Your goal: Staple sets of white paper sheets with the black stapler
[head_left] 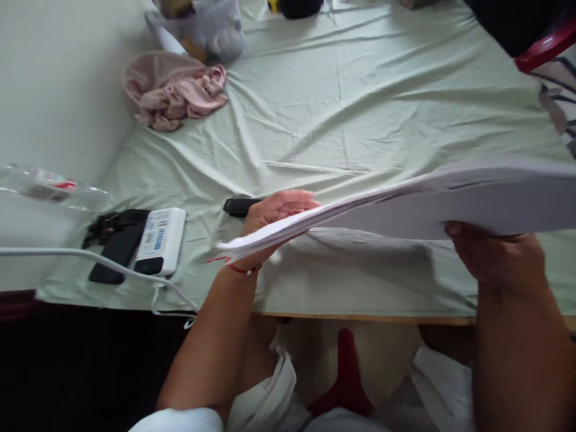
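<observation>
Both hands, left hand [274, 219] & right hand [495, 264], grip paper stack [405, 207]; power bank [161, 240], pink cloth [175, 93] nearby.

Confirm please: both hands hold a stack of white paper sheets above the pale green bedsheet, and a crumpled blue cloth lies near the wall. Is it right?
Not quite. In the head view, the crumpled cloth near the wall is pink, not blue. Both hands, left hand and right hand, do hold the stack of white paper sheets above the pale green bedsheet.
</observation>
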`<action>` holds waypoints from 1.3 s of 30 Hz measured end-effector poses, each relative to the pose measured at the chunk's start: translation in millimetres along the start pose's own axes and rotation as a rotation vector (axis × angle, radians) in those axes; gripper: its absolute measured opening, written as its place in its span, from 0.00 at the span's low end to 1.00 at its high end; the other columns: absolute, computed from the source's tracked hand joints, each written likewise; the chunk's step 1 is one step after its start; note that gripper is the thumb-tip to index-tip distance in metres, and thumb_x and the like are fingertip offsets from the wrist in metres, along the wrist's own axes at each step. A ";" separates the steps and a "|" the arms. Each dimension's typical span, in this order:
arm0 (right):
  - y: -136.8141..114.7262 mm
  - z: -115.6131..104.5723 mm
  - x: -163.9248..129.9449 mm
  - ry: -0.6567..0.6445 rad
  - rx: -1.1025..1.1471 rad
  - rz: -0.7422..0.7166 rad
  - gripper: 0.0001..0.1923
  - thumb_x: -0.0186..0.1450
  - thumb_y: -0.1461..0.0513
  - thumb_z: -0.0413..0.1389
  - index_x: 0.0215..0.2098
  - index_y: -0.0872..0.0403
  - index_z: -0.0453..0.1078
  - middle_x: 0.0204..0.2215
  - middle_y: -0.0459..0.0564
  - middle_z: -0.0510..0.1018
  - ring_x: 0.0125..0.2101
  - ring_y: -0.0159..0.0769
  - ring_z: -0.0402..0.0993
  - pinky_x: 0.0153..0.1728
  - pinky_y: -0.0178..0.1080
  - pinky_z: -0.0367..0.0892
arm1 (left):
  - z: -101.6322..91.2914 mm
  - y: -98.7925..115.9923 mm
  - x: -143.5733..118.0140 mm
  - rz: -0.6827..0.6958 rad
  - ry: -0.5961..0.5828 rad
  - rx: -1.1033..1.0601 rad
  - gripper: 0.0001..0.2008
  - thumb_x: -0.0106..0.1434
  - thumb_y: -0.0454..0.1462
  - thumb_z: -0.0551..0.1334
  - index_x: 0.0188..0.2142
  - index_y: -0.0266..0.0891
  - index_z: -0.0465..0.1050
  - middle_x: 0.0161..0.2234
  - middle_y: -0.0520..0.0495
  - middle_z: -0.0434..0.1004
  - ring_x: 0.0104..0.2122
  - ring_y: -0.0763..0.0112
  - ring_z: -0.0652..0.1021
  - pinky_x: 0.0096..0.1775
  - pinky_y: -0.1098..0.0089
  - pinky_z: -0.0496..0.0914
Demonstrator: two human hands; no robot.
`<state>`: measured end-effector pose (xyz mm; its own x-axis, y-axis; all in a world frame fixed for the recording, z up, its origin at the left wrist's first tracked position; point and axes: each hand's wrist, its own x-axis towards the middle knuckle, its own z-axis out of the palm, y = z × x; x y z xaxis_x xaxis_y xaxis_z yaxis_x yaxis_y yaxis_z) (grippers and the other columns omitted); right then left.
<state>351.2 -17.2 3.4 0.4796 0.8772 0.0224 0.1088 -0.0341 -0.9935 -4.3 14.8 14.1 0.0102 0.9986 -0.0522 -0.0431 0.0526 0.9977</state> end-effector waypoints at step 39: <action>-3.5 5.6 3.3 -0.203 0.085 0.485 0.33 0.37 0.44 0.85 0.33 0.52 0.85 0.31 0.48 0.86 0.28 0.35 0.79 0.27 0.35 0.76 | 4.1 -30.3 6.4 -0.304 -0.050 -0.087 0.29 0.63 0.57 0.78 0.55 0.42 0.84 0.47 0.41 0.90 0.44 0.51 0.89 0.44 0.57 0.86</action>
<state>347.5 -11.5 6.4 0.2780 0.8457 -0.4555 -0.1587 -0.4273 -0.8901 1.1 19.5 -16.3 0.0848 0.9356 -0.3427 -0.1159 0.3509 0.9292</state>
